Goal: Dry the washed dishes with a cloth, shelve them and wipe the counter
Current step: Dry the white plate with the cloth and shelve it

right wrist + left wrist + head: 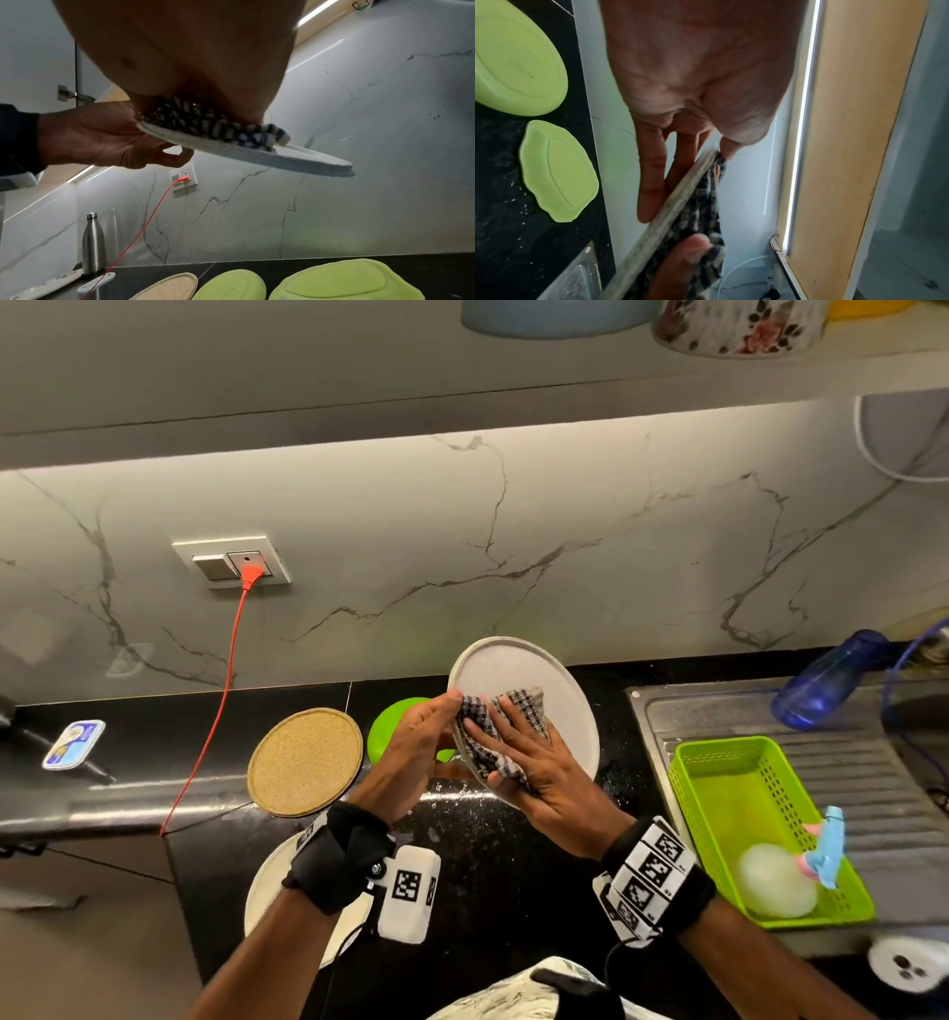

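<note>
Above the desk (513, 865), between our two hands, we hold a pale speckled plate (554, 680) tilted up on edge, its face turned toward us and to the right, its far rim pointing at the marble wall. Our left hand (416, 752) grips the plate at its left rim: the left wrist view shows fingers (652, 178) straight along the back and the thumb pinching the front edge, with a corner of the checked cloth (493, 737) caught there too. Our right hand (534, 773) lies flat on the plate's face, fingers spread and fairly straight, pressing the cloth against it; the right wrist view shows the cloth bunched under that palm, on the near half of the plate.

What the coming stroke turns on, we judge, is this: the bare, unwiped part of the face lies away from the right hand, up toward the far rim and the right edge. So the cloth should travel outward from the palm in that direction, while the left hand, the nearer one to the rim, braces or turns the plate to bring that part round.

Below, two green dishes (347, 282) rest upside down on the wet desk, near a round cork mat (305, 761). The shelf (770, 367) overhead carries bowls.
</note>
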